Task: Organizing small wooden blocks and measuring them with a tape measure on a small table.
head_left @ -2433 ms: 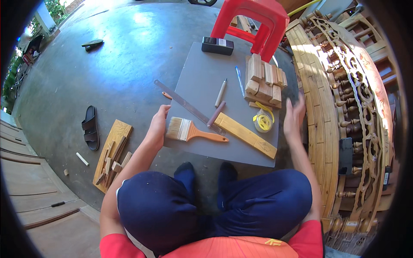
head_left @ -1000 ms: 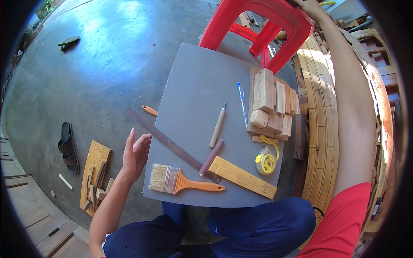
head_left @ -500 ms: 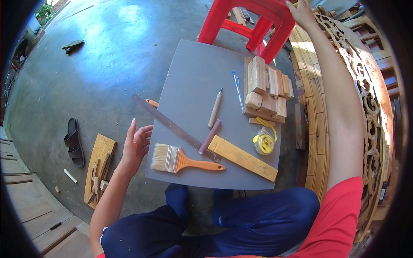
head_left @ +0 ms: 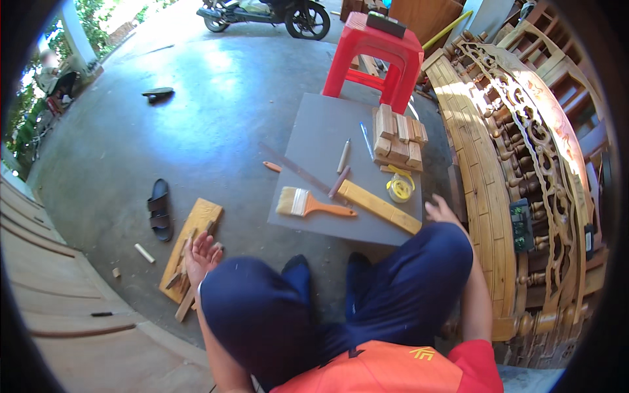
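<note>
My left hand [head_left: 203, 254] hangs beside my left knee, fingers loosely apart, nothing in it. Behind it on the floor lies a wooden board [head_left: 203, 216] with several wood sticks on it. At the right edge of a low grey table [head_left: 314, 128], my right hand [head_left: 443, 211] is open with no object in it. Across the tabletop lie a paintbrush [head_left: 331, 209] with an orange handle, a thin metal strip [head_left: 301, 171], a flat wooden bar [head_left: 383, 206], a purple stick [head_left: 340, 181], a carving tool [head_left: 344, 156], a blue pen [head_left: 366, 140], a yellow tape measure [head_left: 399, 188] and stacked wood blocks [head_left: 398, 139].
A red plastic stool [head_left: 377, 49] stands behind the table, a dark box [head_left: 386, 24] on top. To the right is a carved wooden bench [head_left: 472, 177]. Sandals [head_left: 159, 209] lie on the floor. A motorbike [head_left: 268, 16] and a seated person [head_left: 56, 78] are farther off.
My right hand has come down from beside the red stool to the table's right side. My left hand has dropped from the table's left edge to beside my knee. The view has shifted.
</note>
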The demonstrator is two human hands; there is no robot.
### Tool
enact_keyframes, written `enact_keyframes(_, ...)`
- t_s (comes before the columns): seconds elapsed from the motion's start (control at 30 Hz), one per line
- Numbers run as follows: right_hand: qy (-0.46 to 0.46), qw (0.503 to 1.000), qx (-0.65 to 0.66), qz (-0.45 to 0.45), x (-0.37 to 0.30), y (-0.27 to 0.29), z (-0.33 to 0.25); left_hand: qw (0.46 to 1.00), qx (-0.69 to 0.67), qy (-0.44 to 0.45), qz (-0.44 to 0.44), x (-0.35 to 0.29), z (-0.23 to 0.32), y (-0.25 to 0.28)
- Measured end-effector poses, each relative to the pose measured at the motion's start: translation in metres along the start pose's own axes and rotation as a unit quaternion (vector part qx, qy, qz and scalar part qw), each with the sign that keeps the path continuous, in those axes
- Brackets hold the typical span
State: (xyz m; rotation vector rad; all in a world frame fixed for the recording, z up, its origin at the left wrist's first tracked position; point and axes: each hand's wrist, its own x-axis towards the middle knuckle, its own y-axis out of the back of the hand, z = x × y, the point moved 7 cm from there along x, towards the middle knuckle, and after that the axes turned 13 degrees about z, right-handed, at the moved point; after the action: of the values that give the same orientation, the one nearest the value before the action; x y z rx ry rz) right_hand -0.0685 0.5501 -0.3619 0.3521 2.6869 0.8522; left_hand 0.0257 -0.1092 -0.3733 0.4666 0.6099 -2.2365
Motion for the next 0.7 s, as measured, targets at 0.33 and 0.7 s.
enact_keyframes(0.33, 0.024, 0.996, 0.016, 0.086, -0.104, 0.127, 0.111, 0.960, -0.095, -0.257, -0.051, -0.077, 0.114, 0.015)
enact_keyframes(0.7, -0.004, 0.994, 0.040, 0.098, -0.151, 0.160, 0.119, 0.942, 0.029, -0.321, -0.093, -0.108, 0.112, -0.005)
